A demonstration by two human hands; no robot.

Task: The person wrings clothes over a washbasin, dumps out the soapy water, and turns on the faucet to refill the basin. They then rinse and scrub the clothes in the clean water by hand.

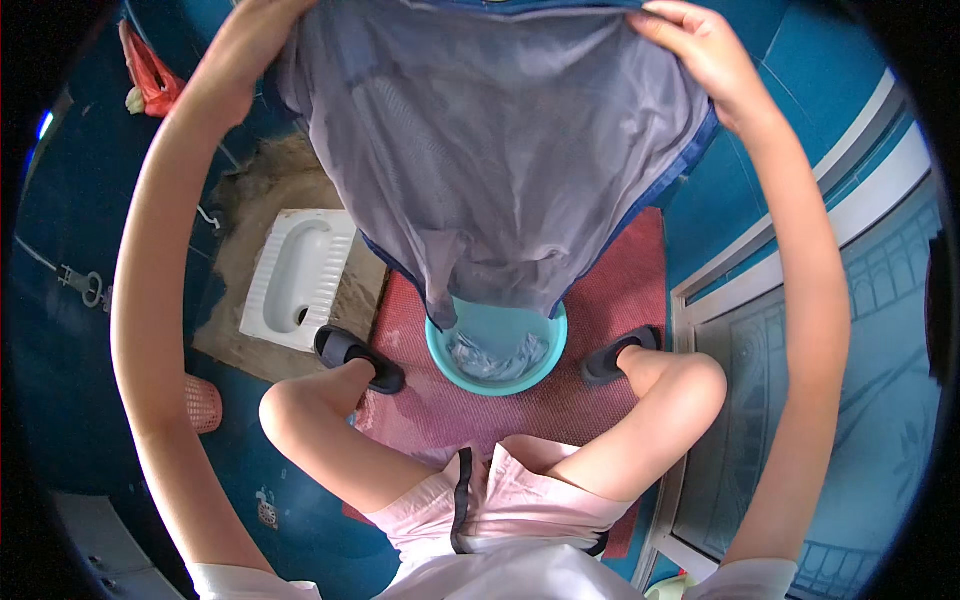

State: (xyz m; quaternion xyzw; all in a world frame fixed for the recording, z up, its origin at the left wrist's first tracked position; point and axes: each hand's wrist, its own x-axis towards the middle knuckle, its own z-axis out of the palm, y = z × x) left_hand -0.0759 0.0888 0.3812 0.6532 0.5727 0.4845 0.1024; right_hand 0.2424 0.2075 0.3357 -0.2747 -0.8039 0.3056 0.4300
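Observation:
A wet-looking garment with a grey mesh lining and blue edges (487,142) is spread wide between my raised hands. My left hand (266,37) is at its upper left, its fingertips cut off or hidden at the frame's top edge. At the upper right corner my right hand (694,45) pinches the cloth between thumb and fingers. The garment's lower end hangs over the rim of a turquoise plastic basin (497,388) between my feet. Inside the basin, bluish crumpled material (499,356) lies in water.
The basin stands on a red textured mat (600,405). A white squat toilet (300,277) lies left of it, with a pink wastebasket (202,405) lower left. A red bag (150,79) hangs on the left wall. A white-framed glass door (825,360) stands at the right.

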